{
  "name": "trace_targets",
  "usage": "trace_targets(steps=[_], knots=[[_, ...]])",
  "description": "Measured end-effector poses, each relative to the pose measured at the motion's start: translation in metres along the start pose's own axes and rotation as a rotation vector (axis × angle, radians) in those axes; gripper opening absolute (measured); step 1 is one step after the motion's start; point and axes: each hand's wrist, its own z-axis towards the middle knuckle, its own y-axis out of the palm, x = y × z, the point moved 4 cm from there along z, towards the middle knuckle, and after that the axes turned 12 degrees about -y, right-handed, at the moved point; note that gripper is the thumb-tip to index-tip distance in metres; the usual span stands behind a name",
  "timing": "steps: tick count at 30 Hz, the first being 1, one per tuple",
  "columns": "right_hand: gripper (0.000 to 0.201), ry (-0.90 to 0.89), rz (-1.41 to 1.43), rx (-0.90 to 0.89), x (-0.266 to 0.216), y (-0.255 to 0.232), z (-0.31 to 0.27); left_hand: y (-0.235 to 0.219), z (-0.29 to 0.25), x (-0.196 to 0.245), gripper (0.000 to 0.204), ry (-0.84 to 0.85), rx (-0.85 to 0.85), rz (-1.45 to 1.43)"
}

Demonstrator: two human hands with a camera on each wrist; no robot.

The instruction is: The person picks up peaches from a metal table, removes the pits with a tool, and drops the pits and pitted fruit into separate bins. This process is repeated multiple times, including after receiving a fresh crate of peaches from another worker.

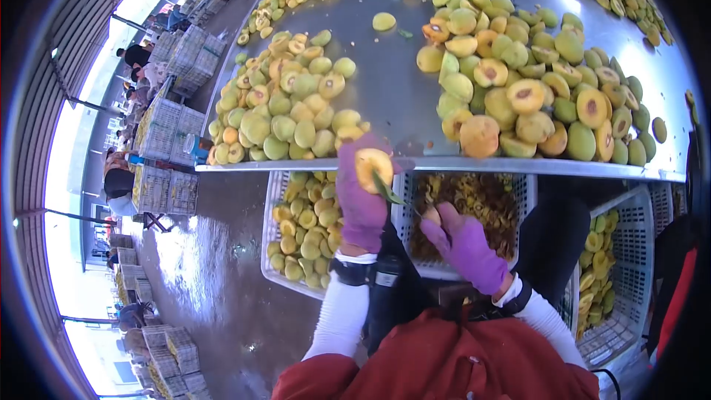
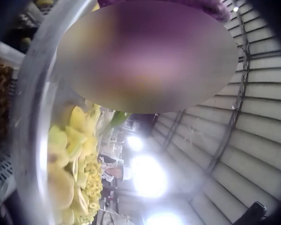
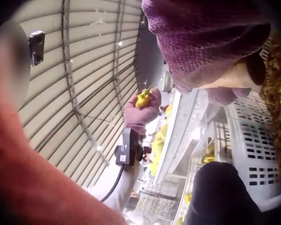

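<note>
My left hand [image 1: 361, 204], in a purple glove, holds a halved yellow fruit [image 1: 370, 168] with a green leaf [image 1: 386, 188] at the table's front edge. In the right wrist view the same hand [image 3: 142, 115] has its fingers curled round the fruit [image 3: 143, 99]. Lower and to the right, my gloved right hand [image 1: 470, 252] is above a crate of brown scraps. Its fingers are curled round a pale handle [image 3: 229, 78], seen in the right wrist view; the tool's far end is unclear. A blurred patch hides most of the left wrist view's hand.
Halved fruits lie in a left pile [image 1: 285, 107] and a right pile [image 1: 533, 89] on the metal table [image 1: 392, 111]. Below are a fruit crate [image 1: 268, 252], the scrap crate [image 1: 527, 204] and another crate [image 1: 629, 289] at right. People and stacked crates [image 1: 159, 130] stand farther left.
</note>
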Motion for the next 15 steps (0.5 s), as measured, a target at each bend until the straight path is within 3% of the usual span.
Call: trace_targets(steps=[1, 2, 3, 4, 6, 7, 8, 11, 12, 14, 15], knots=[[0.028, 0.016, 0.0, -0.001, -0.011, 0.0, 0.004, 0.006, -0.014, 0.001, 0.041, 0.149, 0.018, 0.281], [0.028, -0.068, 0.003, 0.111, -0.026, -0.004, 0.007, 0.013, -0.025, -0.001, 0.039, 0.296, 0.026, 0.561], [0.029, -0.155, 0.0, 0.226, -0.037, -0.008, 0.009, 0.001, -0.021, -0.017, 0.041, 0.248, 0.1, 0.528], [0.029, -0.143, -0.011, 0.233, -0.04, -0.007, 0.013, -0.012, -0.017, -0.033, 0.042, 0.201, 0.173, 0.489], [0.029, -0.078, -0.029, 0.196, -0.037, -0.007, 0.018, 0.019, -0.035, -0.018, 0.045, 0.347, 0.005, 0.491], [0.031, -0.079, 0.059, 0.112, -0.027, -0.003, 0.02, 0.023, -0.036, -0.02, 0.06, 0.27, 0.078, 0.369], [0.031, -0.082, 0.052, 0.12, -0.022, -0.004, 0.015, 0.023, -0.035, -0.021, 0.06, 0.274, 0.069, 0.365], [0.032, -0.07, -0.425, 0.058, 0.0, -0.004, -0.002, 0.008, -0.029, -0.016, 0.058, 0.329, 0.063, 0.419], [0.032, -0.093, -0.42, 0.038, 0.006, 0.001, -0.007, 0.004, -0.032, -0.013, 0.058, 0.342, 0.09, 0.415], [0.03, 0.019, -0.171, 0.2, 0.005, -0.005, -0.01, 0.001, -0.033, -0.025, 0.052, 0.067, 0.059, 0.011], [0.03, 0.014, -0.18, 0.184, 0.0, -0.005, -0.008, -0.005, -0.032, -0.035, 0.051, 0.136, 0.092, 0.068]])
